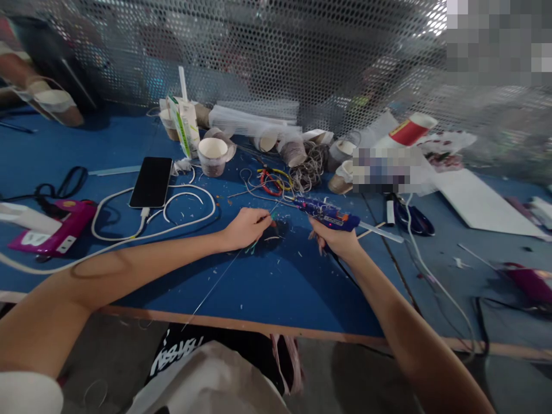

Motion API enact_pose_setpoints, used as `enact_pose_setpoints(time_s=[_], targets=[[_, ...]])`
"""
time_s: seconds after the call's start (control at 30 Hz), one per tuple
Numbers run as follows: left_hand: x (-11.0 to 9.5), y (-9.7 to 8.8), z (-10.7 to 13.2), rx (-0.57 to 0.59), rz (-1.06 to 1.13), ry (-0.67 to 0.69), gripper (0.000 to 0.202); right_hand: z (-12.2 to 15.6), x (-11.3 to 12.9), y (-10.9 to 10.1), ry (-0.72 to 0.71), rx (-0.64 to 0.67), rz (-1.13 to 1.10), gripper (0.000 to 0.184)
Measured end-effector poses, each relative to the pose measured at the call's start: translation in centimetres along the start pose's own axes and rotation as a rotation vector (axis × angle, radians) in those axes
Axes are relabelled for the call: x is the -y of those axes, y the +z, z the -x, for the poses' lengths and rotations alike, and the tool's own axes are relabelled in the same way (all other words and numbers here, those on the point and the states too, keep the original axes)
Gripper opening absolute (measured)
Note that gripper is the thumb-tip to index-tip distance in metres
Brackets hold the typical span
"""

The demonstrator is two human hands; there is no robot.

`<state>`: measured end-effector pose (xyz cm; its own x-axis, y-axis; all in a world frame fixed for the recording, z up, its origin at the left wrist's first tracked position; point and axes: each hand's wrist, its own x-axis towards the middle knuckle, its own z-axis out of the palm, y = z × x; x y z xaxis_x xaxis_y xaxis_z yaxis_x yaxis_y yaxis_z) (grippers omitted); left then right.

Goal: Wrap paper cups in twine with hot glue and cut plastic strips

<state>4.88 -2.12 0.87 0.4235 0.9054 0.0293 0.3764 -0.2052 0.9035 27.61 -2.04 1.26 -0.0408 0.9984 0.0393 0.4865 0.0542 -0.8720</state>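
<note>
right fingers (319,227) gripping glue gun (325,213), phone (150,183)

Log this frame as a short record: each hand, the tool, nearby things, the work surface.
Left hand: fingertips pinching a thin green piece
Right hand: gripping a blue glue gun, nozzle pointing leftward
Glue stick: translucent, protruding from the gun's rear
Beyond hands: tangled gray cord, cup
Left side: dark-screened phone plugged into a white cable
Surface: blue table, littered with small scraps
</note>
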Motion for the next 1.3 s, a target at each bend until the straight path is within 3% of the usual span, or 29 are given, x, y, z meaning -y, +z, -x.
enact_pose_setpoints(time_s=[0.63, 0.87, 1.1, 1.3], targets=[[0.06, 0.13, -0.11, -0.013, -0.021, 0.019, 0.027, 0.32, 0.16, -0.03, 0.009, 0.025, 0.001, 0.056], [0.09, -0.01, 0.04, 0.017, 0.066, -0.008, 0.028, 0.30, 0.63, -0.19, 0.058, -0.024, -0.160, 0.055], [0.21, 0.00, 0.09, 0.020, 0.085, 0.004, 0.030, 0.42, 0.74, 0.38, 0.101, 0.092, -0.177, 0.048], [0.07, -0.06, 0.10, 0.024, 0.073, -0.001, 0.028, 0.42, 0.71, 0.41, 0.082, 0.076, -0.192, 0.051]])
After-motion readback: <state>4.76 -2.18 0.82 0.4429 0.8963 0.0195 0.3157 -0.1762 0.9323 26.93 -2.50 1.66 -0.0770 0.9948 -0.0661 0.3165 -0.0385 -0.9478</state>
